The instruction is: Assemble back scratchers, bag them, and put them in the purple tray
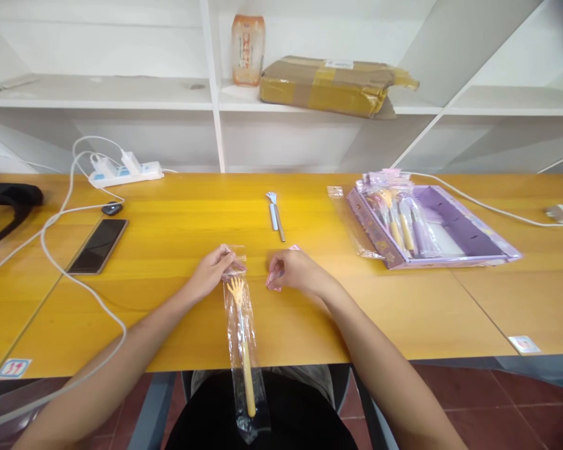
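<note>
My left hand (218, 265) is closed on the top end of a clear plastic bag (232, 369). Inside the bag lies a back scratcher (244, 350) with an orange hand-shaped head and a yellow handle. The bag hangs over the table's front edge toward my lap. Just to the right, my right hand (293, 270) pinches a small pink card (274, 279), partly hidden by the fingers. Beyond both hands, a second back scratcher (276, 215) with a pale blue head and a metal rod lies unwrapped on the table.
A purple box (469, 219) holds several bagged back scratchers on the right. An empty-looking clear bag (354, 225) lies beside it. At left are a phone (99, 246), a white power strip (126, 174) and loose cables. A taped parcel (328, 84) rests on the shelf.
</note>
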Demonstrator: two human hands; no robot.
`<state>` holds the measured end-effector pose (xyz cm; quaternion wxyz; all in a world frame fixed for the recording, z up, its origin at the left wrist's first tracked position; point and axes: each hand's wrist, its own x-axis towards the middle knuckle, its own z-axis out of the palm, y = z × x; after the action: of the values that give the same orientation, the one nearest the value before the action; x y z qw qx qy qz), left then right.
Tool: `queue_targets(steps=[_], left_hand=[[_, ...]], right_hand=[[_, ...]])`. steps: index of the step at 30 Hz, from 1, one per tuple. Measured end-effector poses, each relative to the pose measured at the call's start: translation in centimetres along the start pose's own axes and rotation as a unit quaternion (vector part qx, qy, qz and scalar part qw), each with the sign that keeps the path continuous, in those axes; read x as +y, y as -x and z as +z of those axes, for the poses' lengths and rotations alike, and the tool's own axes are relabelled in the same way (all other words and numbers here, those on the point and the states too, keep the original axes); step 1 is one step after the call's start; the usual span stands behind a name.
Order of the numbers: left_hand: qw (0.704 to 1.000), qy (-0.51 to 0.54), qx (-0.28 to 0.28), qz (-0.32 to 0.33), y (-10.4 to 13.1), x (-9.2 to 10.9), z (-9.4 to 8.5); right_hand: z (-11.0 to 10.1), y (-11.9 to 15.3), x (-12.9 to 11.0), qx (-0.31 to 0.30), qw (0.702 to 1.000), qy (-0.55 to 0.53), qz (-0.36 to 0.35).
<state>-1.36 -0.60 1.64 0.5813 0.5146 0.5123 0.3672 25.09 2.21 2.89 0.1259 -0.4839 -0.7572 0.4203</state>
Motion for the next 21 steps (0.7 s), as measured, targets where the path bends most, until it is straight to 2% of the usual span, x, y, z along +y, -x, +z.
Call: queue_targets(steps=[2,6,8,14,21], left_hand=[[1.0,-0.003,0.001,0.003,0.0,-0.02,0.0],[1.0,-0.008,-0.001,0.008,-0.05,-0.18,-0.03],[1.0,-0.01,-0.001,0.008,-0.05,-0.19,-0.02],[1.0,-0.01,-0.001,-0.002,-0.03,0.0,0.09],[1.0,-0.019,-0.001,0.005,-0.12,-0.09,-0.12]], right_hand=[[-0.02,0.06,0.03,-0.002,1.0,-0.006,-0.001],[-0.22,-0.04,0.09,0.086,0.992,0.088,-0.009],[-0.32,-0.2,0.15,0.101,0.988,0.115,0.002],[-0.09,-0.28,0.36,0.068,0.995,0.067,0.01],[-0.38,0.46,0.07,-0.035,0.995,-0.089,0.013]])
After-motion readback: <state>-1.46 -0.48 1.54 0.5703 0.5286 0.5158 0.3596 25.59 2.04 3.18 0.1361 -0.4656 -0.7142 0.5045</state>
